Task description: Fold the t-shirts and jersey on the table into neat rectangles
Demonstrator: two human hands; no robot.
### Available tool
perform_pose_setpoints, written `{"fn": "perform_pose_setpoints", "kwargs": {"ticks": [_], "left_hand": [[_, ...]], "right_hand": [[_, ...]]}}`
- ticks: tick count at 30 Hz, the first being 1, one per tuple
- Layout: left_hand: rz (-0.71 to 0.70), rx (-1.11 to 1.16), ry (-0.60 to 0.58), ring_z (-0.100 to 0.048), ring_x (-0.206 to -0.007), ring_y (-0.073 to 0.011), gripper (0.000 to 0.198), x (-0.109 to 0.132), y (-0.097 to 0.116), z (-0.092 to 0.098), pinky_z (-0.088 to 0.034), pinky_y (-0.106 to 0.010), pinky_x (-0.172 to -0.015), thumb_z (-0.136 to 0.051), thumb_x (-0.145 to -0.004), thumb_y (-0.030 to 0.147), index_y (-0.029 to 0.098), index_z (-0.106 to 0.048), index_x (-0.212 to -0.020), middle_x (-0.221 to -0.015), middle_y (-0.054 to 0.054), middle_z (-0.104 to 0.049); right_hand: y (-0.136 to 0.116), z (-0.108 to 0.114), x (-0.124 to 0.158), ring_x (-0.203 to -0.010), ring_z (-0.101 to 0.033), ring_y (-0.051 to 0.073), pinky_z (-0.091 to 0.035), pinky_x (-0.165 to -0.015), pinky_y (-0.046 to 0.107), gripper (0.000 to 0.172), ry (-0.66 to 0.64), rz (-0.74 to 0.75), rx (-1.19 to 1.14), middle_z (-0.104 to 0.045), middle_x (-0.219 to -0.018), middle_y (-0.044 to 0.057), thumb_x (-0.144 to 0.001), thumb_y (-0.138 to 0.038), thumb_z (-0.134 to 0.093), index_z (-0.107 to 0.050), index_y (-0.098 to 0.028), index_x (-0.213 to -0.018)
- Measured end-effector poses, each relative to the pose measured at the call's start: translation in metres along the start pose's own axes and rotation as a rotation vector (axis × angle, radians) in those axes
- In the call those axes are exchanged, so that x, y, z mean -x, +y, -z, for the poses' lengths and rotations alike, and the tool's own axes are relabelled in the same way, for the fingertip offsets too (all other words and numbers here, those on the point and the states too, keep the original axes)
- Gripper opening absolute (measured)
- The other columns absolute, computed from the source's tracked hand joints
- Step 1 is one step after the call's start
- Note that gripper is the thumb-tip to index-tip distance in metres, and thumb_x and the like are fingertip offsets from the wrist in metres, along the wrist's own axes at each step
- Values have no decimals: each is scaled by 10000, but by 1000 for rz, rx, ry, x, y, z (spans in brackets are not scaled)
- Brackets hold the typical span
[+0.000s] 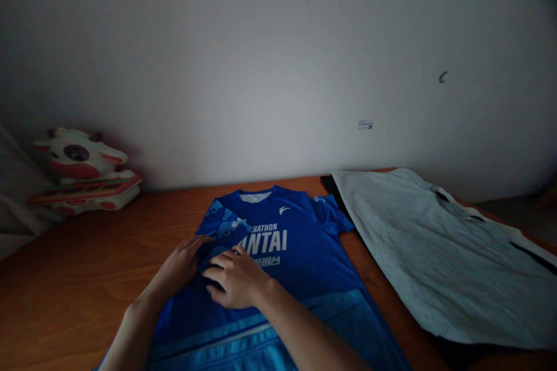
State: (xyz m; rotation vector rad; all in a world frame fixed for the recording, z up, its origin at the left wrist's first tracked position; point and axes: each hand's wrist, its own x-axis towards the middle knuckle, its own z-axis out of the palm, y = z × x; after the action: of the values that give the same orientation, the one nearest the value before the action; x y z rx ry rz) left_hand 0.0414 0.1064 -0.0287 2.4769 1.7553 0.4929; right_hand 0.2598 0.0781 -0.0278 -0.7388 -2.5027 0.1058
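Observation:
A blue sports shirt (304, 255) with white lettering lies face up on the wooden table (78, 278), its collar toward the wall. My left hand (180, 264) rests on the shirt's left side, where the left sleeve looks folded inward, fingers curled onto the cloth. My right hand (237, 278) lies on the chest of the shirt just beside it, fingers bent and pressing on the fabric. The two hands almost touch.
A grey garment (435, 249) lies spread over dark cloth on the right of the table. A white and red plush toy (82, 171) sits at the back left against the wall. Pale fabric (13, 197) hangs at the far left.

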Motion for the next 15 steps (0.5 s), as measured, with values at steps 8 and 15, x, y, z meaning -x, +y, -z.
{"fn": "perform_pose_setpoints", "kwargs": {"ticks": [8,15], "left_hand": [[15,-58,-22,-640,-1195,-215,548,0,-2,0,-473,-379,-1072,-399,-741,64,206,-673,-1194,-1265,-93,-703],[-19,-55,146,-641,-1188,-235,482,-12,35,-3,-487,-388,-1053,-372,-807,92,223,-687,-1148,-1282,-79,-691]], "right_hand": [[-2,-2,0,-1043,-642,240,-462,-931,395,278,12,-37,-62,-717,-1145,50,-888,-325,-646,-686,-227,-1145],[9,-3,-3,-961,-670,184,-475,-932,329,190,421,-393,-345,-719,-1005,35,-894,-196,-545,-644,-223,-1054]]}}
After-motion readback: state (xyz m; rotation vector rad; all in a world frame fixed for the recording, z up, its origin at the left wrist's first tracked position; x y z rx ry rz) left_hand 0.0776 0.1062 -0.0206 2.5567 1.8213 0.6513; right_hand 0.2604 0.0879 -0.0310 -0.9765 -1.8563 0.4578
